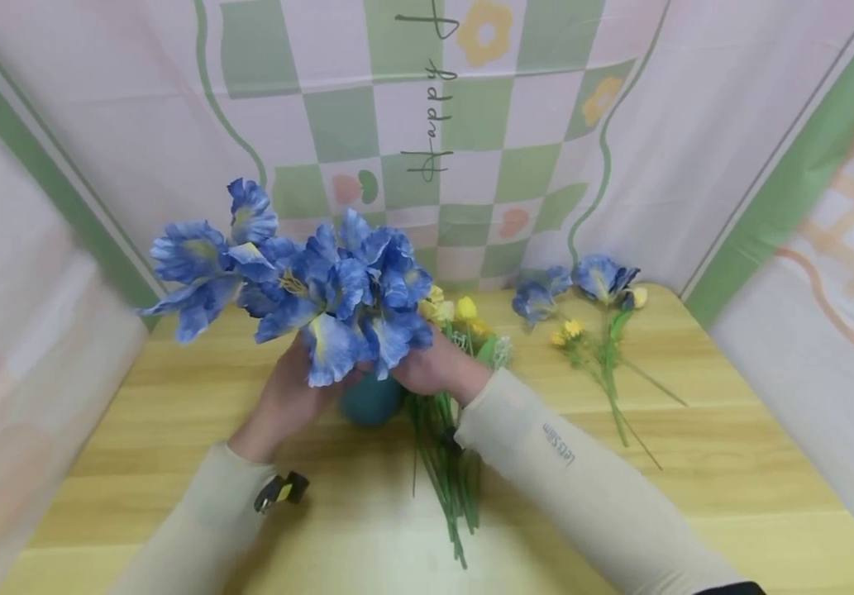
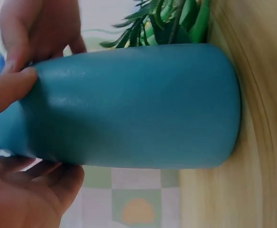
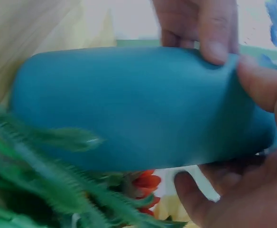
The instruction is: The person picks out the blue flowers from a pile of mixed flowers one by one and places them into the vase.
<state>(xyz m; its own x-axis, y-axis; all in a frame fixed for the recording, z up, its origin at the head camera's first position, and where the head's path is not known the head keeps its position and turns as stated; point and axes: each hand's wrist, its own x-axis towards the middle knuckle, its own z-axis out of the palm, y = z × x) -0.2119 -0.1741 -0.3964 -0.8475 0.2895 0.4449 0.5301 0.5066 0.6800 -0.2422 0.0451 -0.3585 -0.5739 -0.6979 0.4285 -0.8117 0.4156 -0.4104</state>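
Note:
A teal vase stands on the wooden table, showing its smooth, rounded body in both wrist views. My left hand grips its upper part from the left, thumb and fingers curved around it. From the right side my right hand holds the same upper part, thumb close to the other hand. Large blue artificial irises spread over the vase's top, hiding its mouth and most of my fingers in the head view. Their blooms lean out to the left.
To the right of the vase lies a bunch of green stems with yellow flowers. Farther right rest more blue blooms and a small yellow flower. A checkered cloth backdrop rises behind the table.

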